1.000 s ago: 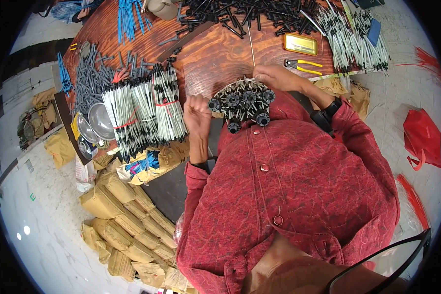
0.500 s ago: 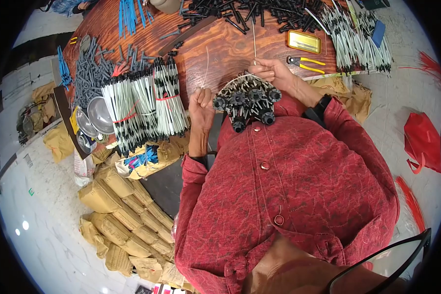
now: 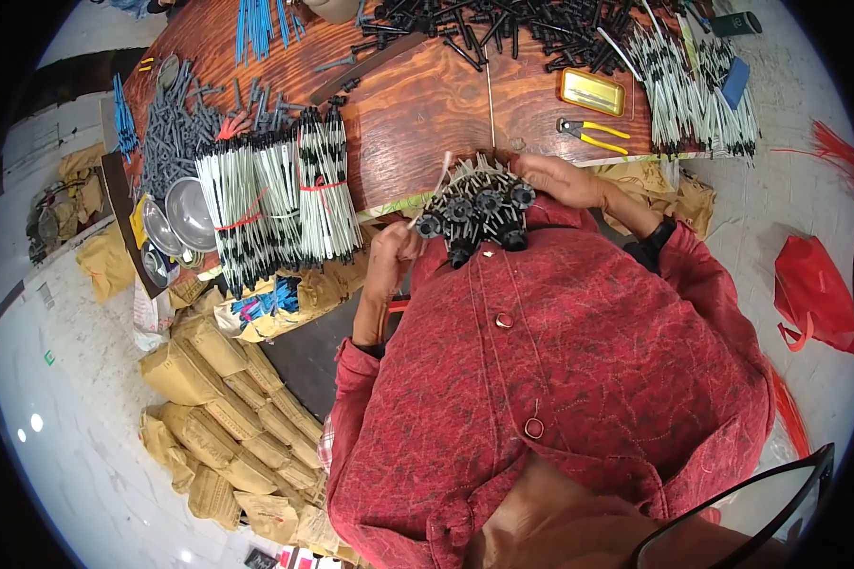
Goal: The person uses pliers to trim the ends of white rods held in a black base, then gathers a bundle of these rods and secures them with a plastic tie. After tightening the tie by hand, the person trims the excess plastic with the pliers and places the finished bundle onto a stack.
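Note:
A bundle of black plastic shafts with flared, toothed ends (image 3: 479, 204) rests upright against my belly at the table's near edge, pale thin pieces bristling from its top. My left hand (image 3: 396, 254) is closed just left of the bundle, pinching a thin white cord (image 3: 444, 173) that runs up along its left side. On the other side, my right hand (image 3: 562, 180) presses its fingers to the bundle's upper right; the fingertips are partly hidden behind it. A thin rod (image 3: 491, 104) stands on the tabletop just beyond the bundle.
Banded bundles of white-and-black sticks (image 3: 280, 194) lie at left beside grey plugs (image 3: 176, 128) and metal bowls (image 3: 190, 213). Yellow-handled pliers (image 3: 598, 135) and a gold tin (image 3: 592, 92) lie at right. Black pieces (image 3: 541, 28) heap at the back; brown packages (image 3: 228, 408) stand on the floor.
My left hand has come down and nearer me with the cord, which now lies close to the bundle. My right hand has lowered slightly and shifted right, against the bundle's side.

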Available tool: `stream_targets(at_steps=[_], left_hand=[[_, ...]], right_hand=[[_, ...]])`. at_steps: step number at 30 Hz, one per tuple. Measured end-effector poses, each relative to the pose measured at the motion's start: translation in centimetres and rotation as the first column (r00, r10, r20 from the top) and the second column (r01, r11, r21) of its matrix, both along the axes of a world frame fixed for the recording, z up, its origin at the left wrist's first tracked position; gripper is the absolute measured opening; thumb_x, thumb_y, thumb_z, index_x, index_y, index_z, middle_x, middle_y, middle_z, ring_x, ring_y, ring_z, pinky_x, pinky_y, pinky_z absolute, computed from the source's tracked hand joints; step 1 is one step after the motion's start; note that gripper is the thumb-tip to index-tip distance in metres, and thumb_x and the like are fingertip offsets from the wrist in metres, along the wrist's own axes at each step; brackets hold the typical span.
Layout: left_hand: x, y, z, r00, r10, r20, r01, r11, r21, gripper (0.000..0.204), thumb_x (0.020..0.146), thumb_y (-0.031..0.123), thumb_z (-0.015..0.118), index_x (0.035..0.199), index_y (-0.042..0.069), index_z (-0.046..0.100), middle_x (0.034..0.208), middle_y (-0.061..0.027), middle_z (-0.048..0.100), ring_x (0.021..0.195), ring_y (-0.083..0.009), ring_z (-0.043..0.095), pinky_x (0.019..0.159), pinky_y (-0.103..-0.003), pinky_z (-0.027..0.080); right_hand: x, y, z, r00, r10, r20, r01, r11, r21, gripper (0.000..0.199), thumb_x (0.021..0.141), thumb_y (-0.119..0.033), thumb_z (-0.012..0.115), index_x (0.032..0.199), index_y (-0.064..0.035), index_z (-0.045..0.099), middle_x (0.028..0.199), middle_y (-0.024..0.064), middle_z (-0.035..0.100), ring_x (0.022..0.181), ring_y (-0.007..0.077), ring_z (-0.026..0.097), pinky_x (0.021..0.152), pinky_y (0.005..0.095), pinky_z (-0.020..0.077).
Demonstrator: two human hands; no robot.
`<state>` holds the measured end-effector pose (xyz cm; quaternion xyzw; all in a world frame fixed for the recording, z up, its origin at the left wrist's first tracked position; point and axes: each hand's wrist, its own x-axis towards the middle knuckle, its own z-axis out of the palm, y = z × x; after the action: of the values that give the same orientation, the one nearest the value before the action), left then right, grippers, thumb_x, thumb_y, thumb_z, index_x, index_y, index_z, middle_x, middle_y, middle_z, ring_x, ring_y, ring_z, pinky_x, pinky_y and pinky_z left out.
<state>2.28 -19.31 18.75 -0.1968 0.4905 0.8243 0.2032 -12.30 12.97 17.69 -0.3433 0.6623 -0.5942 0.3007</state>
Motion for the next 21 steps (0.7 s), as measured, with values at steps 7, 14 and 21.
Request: stream_targets(at_steps=[7, 14, 21], left_hand=[[-3.6, 3.3, 2.8, 0.817, -0.447, -0.363, 0.250, 0.843, -0.476, 0.037, 0.100, 0.031, 0.048, 0.071, 0.007, 0.050, 0.067, 0.0017, 0.047, 0.063, -0.0073, 0.041, 0.059, -0.026, 0.034], [-7.1, 2.7, 2.8, 0.973, -0.104, -0.207, -0.044, 0.795, -0.605, 0.034, 0.101, 0.031, 0.048, 0.077, 0.008, 0.049, 0.071, 0.0045, 0.042, 0.065, -0.0067, 0.038, 0.057, -0.025, 0.032], [-16.6, 1.1, -1.6, 0.851, 0.237, -0.469, -0.443, 0.804, -0.397, 0.027, 0.100, 0.026, 0.049, 0.080, 0.009, 0.051, 0.065, 0.0053, 0.040, 0.059, -0.0073, 0.035, 0.052, -0.028, 0.030]], right_hand=[[-1.7, -0.7, -0.1, 0.865, 0.219, -0.452, -0.151, 0.972, 0.183, 0.022, 0.100, -0.020, 0.047, 0.091, -0.0002, 0.049, 0.087, 0.0152, 0.051, 0.089, 0.0368, 0.054, 0.079, 0.0450, 0.0454], [-3.3, -4.2, 0.4, 0.913, 0.127, -0.386, -0.061, 0.982, 0.180, 0.020, 0.098, -0.018, 0.051, 0.097, 0.0010, 0.056, 0.092, 0.0177, 0.058, 0.089, 0.0362, 0.059, 0.079, 0.0435, 0.0474], [-4.0, -10.4, -1.4, 0.950, -0.016, -0.312, 0.056, 0.991, 0.119, 0.022, 0.097, -0.023, 0.053, 0.088, -0.0022, 0.051, 0.079, 0.0169, 0.054, 0.079, 0.0368, 0.057, 0.069, 0.0446, 0.0450]])
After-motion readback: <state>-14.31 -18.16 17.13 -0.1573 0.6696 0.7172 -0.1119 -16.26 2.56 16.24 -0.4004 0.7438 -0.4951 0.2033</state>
